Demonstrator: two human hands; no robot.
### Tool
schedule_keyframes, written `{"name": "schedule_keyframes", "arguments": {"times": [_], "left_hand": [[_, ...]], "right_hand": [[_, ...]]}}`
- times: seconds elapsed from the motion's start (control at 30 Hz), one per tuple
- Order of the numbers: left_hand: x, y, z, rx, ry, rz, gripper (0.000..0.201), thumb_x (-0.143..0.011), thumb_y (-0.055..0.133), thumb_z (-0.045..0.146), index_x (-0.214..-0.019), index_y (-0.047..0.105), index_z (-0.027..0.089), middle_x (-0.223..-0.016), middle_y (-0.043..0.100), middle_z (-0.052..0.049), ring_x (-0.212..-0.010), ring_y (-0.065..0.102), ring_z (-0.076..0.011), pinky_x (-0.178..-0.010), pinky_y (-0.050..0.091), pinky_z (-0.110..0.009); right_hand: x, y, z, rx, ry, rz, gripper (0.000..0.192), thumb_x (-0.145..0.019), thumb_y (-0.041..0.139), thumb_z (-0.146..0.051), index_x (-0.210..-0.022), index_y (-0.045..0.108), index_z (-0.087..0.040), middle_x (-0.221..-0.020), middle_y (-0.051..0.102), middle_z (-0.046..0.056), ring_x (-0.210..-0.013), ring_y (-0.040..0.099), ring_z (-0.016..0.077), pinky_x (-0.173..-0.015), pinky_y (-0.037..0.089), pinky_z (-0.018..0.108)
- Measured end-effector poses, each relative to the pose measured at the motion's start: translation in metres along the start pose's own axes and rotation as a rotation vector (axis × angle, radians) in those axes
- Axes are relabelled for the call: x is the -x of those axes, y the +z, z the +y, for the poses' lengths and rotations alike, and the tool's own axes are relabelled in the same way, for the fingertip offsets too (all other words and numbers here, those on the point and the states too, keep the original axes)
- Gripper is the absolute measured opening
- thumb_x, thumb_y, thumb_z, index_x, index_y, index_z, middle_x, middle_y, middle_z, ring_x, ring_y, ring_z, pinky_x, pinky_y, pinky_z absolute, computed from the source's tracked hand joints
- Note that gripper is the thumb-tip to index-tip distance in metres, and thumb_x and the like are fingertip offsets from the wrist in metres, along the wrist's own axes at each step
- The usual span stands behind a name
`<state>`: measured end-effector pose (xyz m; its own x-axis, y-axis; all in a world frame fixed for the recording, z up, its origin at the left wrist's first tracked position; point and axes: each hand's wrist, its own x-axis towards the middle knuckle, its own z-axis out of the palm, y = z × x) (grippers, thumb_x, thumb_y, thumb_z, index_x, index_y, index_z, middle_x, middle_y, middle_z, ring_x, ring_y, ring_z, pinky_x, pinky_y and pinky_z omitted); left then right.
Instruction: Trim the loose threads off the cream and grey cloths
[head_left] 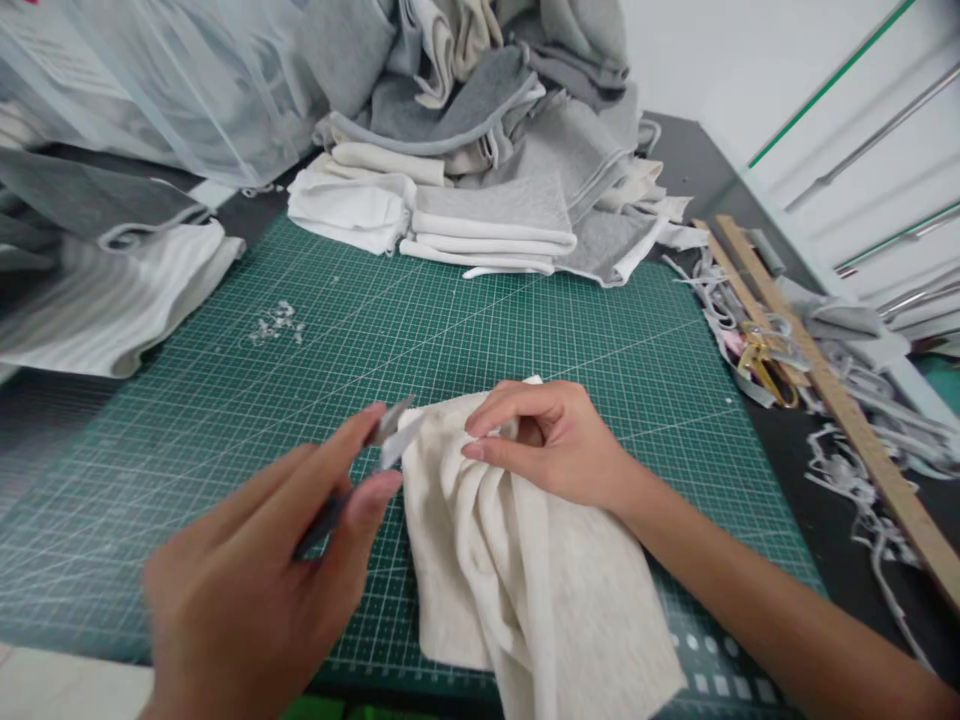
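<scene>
In the head view, your left hand [255, 565] has small metal snips [402, 440] pinched between thumb and fingers, blades a bit apart with nothing clearly between them. Your right hand [559, 440] has its thumb and fingers closed on a gathered bit of the cream cloth [600, 590]. That cloth lies at the near middle of the green cutting mat [577, 330], bunched under the pinch, its near end spilling toward you past the mat edge. The blade tips are right by its far left corner; can't tell if they touch, and your left hand's kinda blurry.

For a neat snip here, I'd pinch close to the spot and pull that edge flat, cuz those folds could easily wander into the blades. Go in with just the tips, flat along the edge, and angle them away from your right fingers, which are pretty near. Steady the left wrist first, imo. Little white scraps [277, 323] sit far left on the mat, a handy spot for bits. The gold scissors [765, 368] on the right look too chunky for this.
</scene>
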<state>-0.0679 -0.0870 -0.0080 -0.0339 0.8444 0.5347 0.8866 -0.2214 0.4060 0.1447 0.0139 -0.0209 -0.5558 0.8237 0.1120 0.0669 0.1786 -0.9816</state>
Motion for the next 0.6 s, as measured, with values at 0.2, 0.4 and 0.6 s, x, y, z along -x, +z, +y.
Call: {"name": "schedule_keyframes", "arguments": {"times": [0.2,0.4,0.6], "left_hand": [[0.006,0.010,0.023,0.036,0.063,-0.113,0.028,-0.097,0.055,0.031,-0.120,0.064,0.019,-0.098,0.076,-0.005,-0.074,0.072,-0.0134,-0.061,0.056,-0.021],[0.012,0.022,0.027,0.051,0.066,-0.115,0.029,-0.098,0.054,0.030,-0.121,0.062,0.015,-0.089,0.074,-0.005,-0.061,0.068,-0.0114,-0.051,0.051,-0.020],[0.013,0.028,0.029,0.014,0.094,-0.071,0.029,-0.098,0.053,0.030,-0.119,0.062,0.013,-0.076,0.071,-0.002,-0.054,0.065,-0.0090,-0.048,0.048,-0.017]], "right_hand": [[0.000,0.001,0.003,-0.011,-0.024,0.011,0.006,-0.077,0.077,-0.023,-0.076,0.076,-0.018,-0.078,0.073,0.005,-0.069,0.065,0.0145,-0.059,0.048,0.026],[-0.001,-0.001,0.004,-0.032,-0.060,0.002,0.003,-0.077,0.075,-0.019,-0.079,0.076,-0.018,-0.080,0.075,0.005,-0.069,0.067,0.0147,-0.059,0.050,0.025],[0.000,-0.002,0.004,-0.021,-0.036,-0.002,0.004,-0.078,0.076,-0.022,-0.079,0.077,-0.018,-0.079,0.074,0.005,-0.067,0.066,0.0144,-0.058,0.050,0.025]]}}
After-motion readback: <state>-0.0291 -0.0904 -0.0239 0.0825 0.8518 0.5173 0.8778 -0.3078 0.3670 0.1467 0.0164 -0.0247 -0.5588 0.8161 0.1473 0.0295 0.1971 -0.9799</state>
